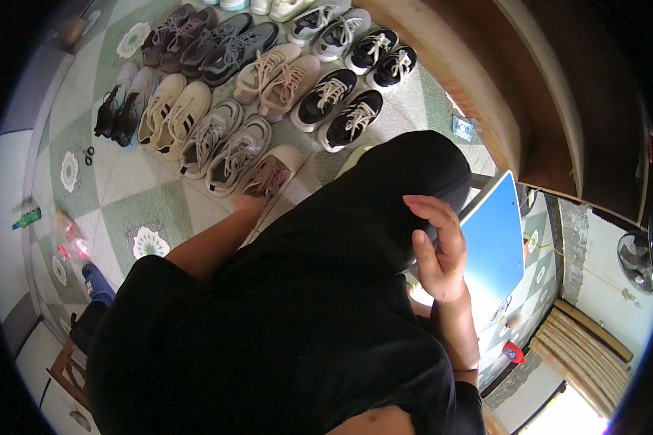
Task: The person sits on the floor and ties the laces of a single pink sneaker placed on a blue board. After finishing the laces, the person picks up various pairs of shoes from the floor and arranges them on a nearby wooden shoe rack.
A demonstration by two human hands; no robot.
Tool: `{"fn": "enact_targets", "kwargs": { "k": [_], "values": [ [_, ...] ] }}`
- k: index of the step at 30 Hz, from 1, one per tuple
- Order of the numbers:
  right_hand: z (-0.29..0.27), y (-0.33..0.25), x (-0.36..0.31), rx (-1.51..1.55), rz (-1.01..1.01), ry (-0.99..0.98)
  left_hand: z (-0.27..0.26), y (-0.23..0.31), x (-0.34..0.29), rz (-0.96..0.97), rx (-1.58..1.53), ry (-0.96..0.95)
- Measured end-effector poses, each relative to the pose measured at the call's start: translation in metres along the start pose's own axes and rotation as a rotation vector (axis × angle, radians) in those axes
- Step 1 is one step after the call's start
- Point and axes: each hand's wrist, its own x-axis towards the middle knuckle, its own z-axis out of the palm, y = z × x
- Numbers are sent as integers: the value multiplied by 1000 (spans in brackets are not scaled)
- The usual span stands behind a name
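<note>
Your left hand (249,206) at the brownish shoe (270,176), grip can't be told; grey sneaker (241,154) just beyond. Your right hand (443,250) half-curled by your knee (429,163), nothing seen in it.

Left grip (249,206) low; right grip (441,250) raised, half-curled.

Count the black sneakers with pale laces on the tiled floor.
4. The far-left sneaker and far-right sneaker sit beside the wooden unit; the near-left sneaker and near-right sneaker sit closer to the wearer. Others may be hidden behind the knee.
</note>
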Motion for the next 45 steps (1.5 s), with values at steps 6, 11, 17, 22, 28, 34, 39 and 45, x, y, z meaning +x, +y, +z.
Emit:
{"fn": "enact_targets", "kwargs": {
  "k": [6,11,17,22,28,34,39,45],
  "values": [
    [-62,32,-29,102,40,146,-5,75,-105,142,237,-541],
    [-142,71,-51,40,59,139,-52,98,-140,91,219,-420],
    [-215,127,-85,310,220,329,-72,44,-218,-162,-13,-174],
    [-214,157,-152,399,461,598,-56,-2,-249,-305,-108,-133],
    [-201,125,-206,291,369,639,-59,45,-197,-89,-208,-23],
    [-195,80,-286,252,293,798,-115,252,-192,453,-514,152],
    [-188,64,-424,347,363,1261,-94,392,-334,1089,-599,-127],
    [-140,125,-601,406,686,1773,74,392,-476,1635,262,-721]
  ]
}}
